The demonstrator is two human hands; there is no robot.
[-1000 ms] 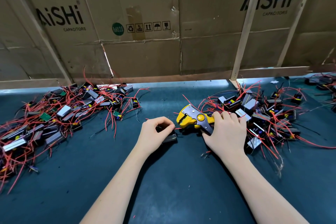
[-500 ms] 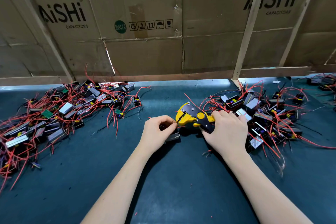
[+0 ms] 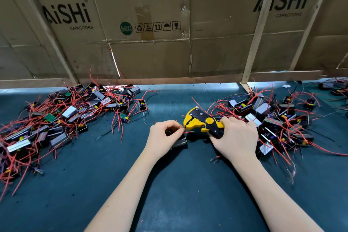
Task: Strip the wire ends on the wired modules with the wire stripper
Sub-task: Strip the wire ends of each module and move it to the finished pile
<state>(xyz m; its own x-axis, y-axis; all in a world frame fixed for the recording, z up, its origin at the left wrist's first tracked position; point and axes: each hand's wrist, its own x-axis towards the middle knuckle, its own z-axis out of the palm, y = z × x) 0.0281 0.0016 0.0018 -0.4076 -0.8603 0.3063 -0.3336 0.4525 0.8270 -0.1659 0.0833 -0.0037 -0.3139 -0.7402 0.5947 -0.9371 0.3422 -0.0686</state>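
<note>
My right hand [image 3: 236,137] grips the handles of a yellow and black wire stripper [image 3: 200,121], whose jaws point left. My left hand [image 3: 162,135] holds a small black wired module [image 3: 179,142] on the mat and pinches its red wire [image 3: 188,132] right at the stripper's jaws. The fingers hide most of the module. A heap of wired modules with red wires [image 3: 62,117] lies at the left, and a second heap [image 3: 278,118] lies at the right, just behind my right hand.
The work surface is a dark green mat [image 3: 169,184]. Cardboard sheets [image 3: 150,24] and wooden battens [image 3: 258,30] wall off the back edge. More modules [image 3: 335,86] sit at the far right. Small wire scraps [image 3: 214,159] lie near my right wrist.
Both hands stay nearly where they were. The stripper's jaws have come a little closer to my left fingers, and the red wire end now sits at the jaws.
</note>
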